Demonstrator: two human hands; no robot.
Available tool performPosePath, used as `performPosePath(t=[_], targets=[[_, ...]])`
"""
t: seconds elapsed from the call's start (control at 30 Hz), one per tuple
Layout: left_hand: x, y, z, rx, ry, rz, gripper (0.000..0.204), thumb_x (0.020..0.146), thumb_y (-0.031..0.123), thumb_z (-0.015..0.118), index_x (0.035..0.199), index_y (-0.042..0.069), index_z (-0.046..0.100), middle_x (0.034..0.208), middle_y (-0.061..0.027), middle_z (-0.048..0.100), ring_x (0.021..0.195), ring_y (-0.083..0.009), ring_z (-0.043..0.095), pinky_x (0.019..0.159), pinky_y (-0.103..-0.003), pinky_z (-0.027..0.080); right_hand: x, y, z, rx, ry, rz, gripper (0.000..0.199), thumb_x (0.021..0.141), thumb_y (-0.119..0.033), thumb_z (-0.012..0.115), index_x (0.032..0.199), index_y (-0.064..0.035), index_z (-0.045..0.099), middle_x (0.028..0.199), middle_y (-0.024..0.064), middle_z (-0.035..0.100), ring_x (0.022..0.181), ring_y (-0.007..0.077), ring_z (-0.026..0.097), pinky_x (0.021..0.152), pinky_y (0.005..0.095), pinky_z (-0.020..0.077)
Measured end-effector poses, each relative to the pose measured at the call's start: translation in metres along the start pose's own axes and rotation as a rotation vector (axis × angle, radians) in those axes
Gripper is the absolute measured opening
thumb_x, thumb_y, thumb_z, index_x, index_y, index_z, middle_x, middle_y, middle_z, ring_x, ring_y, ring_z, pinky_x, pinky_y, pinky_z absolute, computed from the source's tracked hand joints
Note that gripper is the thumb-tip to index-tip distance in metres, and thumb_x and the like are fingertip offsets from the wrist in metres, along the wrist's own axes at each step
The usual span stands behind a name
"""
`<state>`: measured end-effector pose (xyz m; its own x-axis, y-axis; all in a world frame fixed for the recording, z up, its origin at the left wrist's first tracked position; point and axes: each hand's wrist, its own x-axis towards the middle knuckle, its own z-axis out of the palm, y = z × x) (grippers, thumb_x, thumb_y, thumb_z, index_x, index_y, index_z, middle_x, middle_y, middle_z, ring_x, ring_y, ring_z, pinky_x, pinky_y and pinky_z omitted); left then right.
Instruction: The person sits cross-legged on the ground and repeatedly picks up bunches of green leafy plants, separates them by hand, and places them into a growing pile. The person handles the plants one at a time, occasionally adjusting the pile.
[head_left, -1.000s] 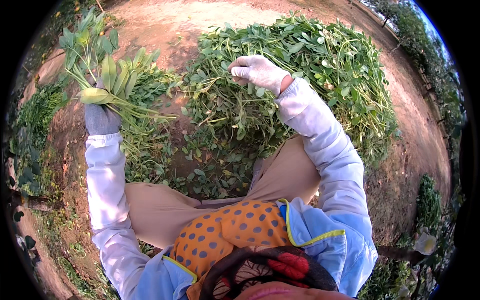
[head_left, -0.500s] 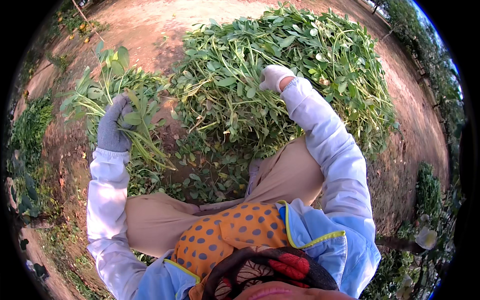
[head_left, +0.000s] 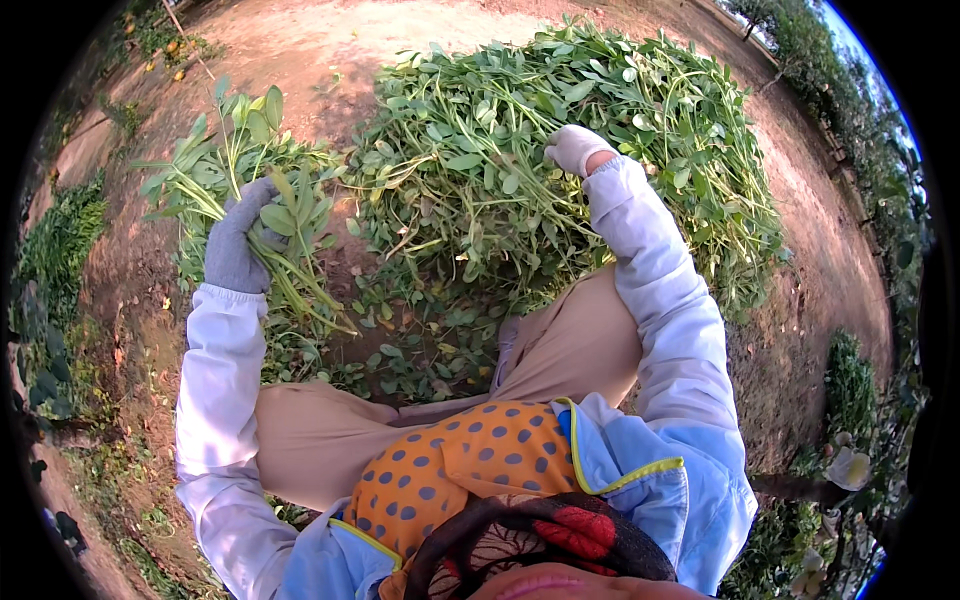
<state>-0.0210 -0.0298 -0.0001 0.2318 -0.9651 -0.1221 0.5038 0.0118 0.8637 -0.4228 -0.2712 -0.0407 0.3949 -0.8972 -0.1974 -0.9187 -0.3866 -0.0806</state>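
Outdoors on bare reddish soil [head_left: 300, 35], under patchy sun, with trees [head_left: 800, 60] along the upper right edge. Dressed in tan trousers [head_left: 575, 335], a pale blue-and-white jacket [head_left: 650, 530] and an orange top [head_left: 440, 455] with dark dots, knees bent and spread wide. At left, raised above a low spread of greenery [head_left: 290, 350] on the ground: left grip [head_left: 236, 248] in a gray glove, clamped around a bunch of leafy stems [head_left: 292, 280], with leaves fanned out beyond the knuckles and cut-looking ends slanting down toward the lap. At right, over the middle of a broad heap of leafy plants [head_left: 470, 170]: right grip [head_left: 577, 150] in a whitish glove, fingers curled inward, close beside long stems lying across the top. Too small and turned away to tell for certain whether pinched on a stem or merely curled. Between the legs, loose leaves [head_left: 430, 335] strewn over darker soil, near a grayish shoe [head_left: 506, 345]. At lower right, close to the rim, a white flower [head_left: 848, 468].
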Motion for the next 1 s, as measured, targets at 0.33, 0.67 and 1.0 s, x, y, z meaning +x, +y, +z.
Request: performPosePath(t=[0.33,0.67,1.0], targets=[[0.002,-0.025,0.008,0.020,-0.149,-0.001,0.031,0.096,0.019,0.055,0.122,0.002,0.057,0.107,-0.0085,0.063,0.092,-0.0184,0.064,0.077,-0.031,0.057,-0.074,-0.112,-0.007,1.289,0.008,-0.331,0.022,0.096,-0.014,0.057,0.108,0.0035,0.064,0.075,0.0050,0.065,0.063,0.0100,0.061,0.058,0.0232,0.0495],[0.004,-0.047,0.042,0.005,-0.216,-0.029,0.032,0.098,0.018,0.053,0.125,0.001,0.055,0.099,-0.0074,0.065,0.088,-0.0169,0.064,0.072,-0.030,0.058,-0.114,-0.193,0.011,0.828,-0.169,-0.676,0.027,0.094,-0.019,0.056,0.114,-0.0027,0.064,0.074,0.0068,0.065,0.064,0.0147,0.062,0.062,0.0283,0.0504],[-0.004,-0.037,0.063,-0.051,-0.275,-0.055,0.039,0.096,0.015,0.055,0.130,-0.002,0.048,0.122,-0.0141,0.060,0.104,-0.0237,0.064,0.089,-0.036,0.055,-0.103,-0.181,0.013,0.931,-0.228,-0.533,0.031,0.098,-0.029,0.053,0.104,-0.0004,0.063,0.069,0.0055,0.061,0.061,0.0124,0.059,0.058,0.0274,0.0487]])
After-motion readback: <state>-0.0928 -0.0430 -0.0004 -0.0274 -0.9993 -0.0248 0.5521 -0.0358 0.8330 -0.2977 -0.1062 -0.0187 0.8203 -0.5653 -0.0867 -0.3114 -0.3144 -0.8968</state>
